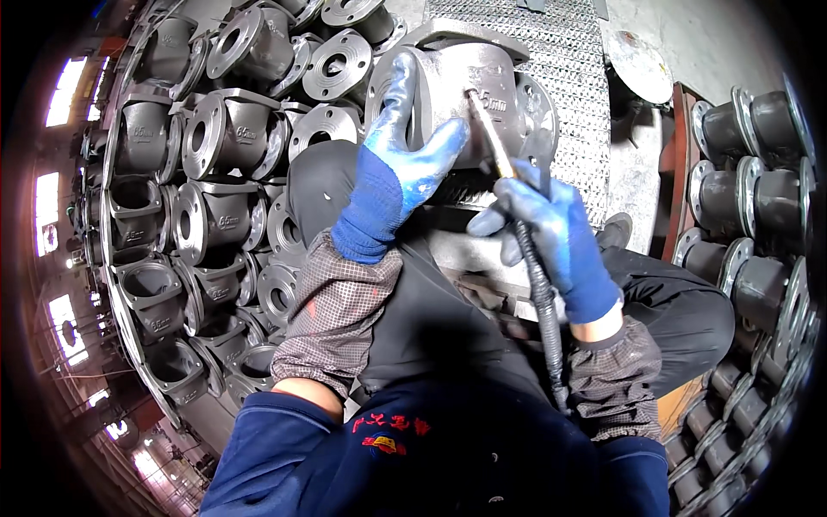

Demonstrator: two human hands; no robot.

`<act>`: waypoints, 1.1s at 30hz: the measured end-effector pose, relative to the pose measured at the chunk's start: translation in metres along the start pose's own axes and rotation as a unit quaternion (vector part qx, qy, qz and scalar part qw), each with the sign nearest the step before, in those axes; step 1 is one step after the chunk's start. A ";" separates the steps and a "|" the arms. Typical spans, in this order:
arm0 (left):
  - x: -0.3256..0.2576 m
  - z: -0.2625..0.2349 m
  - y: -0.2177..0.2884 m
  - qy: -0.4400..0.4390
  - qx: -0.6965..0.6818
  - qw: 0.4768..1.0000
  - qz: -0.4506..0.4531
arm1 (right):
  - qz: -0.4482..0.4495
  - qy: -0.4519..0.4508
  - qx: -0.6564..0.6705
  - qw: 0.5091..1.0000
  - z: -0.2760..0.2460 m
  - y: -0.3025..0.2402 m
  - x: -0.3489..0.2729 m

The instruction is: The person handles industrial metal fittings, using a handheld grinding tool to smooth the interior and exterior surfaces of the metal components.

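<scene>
A grey flanged metal casting, like a valve body point(444, 82), lies in front of me with raised markings on its side. My left hand point(405, 164), in a blue-coated glove, grips its left flange, fingers along the rim and thumb against the body. In my gloved right hand point(556, 228) is a slim rod-shaped air tool point(493, 138), fingers closed round its rear part. The tool's tip meets the casting's side at the raised markings. From its back end a dark ribbed hose point(544, 319) runs down towards my lap.
Several similar castings point(228, 133) are stacked on my left. More flanged bodies point(728, 202) stand in rows on my right, beside a reddish-brown edge point(676, 172). Beyond the casting lies a patterned metal surface point(568, 86); a round pale disc point(639, 67) sits right of it.
</scene>
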State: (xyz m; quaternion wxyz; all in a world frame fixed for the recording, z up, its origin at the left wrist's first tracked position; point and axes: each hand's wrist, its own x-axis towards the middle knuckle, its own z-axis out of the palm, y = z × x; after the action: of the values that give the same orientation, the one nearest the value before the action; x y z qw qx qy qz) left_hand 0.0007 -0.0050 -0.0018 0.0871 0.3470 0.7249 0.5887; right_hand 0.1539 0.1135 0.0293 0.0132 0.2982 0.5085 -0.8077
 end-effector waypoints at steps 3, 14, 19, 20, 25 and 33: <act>0.001 -0.005 -0.001 -0.015 0.055 0.998 -0.006 | -0.017 0.000 -0.099 0.995 -0.025 -0.025 -0.003; 0.004 -0.028 -0.003 -0.048 0.111 0.992 0.020 | 0.048 -0.070 -0.348 0.934 -0.067 -0.081 0.017; 0.007 -0.030 -0.005 -0.049 0.116 0.991 0.044 | 0.021 -0.086 -0.357 0.930 -0.067 -0.083 0.020; 0.008 -0.029 -0.005 -0.052 0.109 0.991 0.050 | 0.023 -0.086 -0.358 0.930 -0.069 -0.083 0.020; 0.009 -0.027 -0.005 -0.064 0.112 0.991 0.047 | 0.018 -0.097 -0.355 0.930 -0.074 -0.088 0.023; 0.008 -0.027 -0.004 -0.062 0.101 0.992 0.043 | 0.063 -0.101 -0.405 0.907 -0.071 -0.104 0.035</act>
State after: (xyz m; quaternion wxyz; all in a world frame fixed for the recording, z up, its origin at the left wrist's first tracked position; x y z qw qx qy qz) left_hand -0.0210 -0.0219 0.0047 0.0711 0.4210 0.7583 0.4927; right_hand 0.1245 0.2332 0.0750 0.2352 0.2155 0.7677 -0.5558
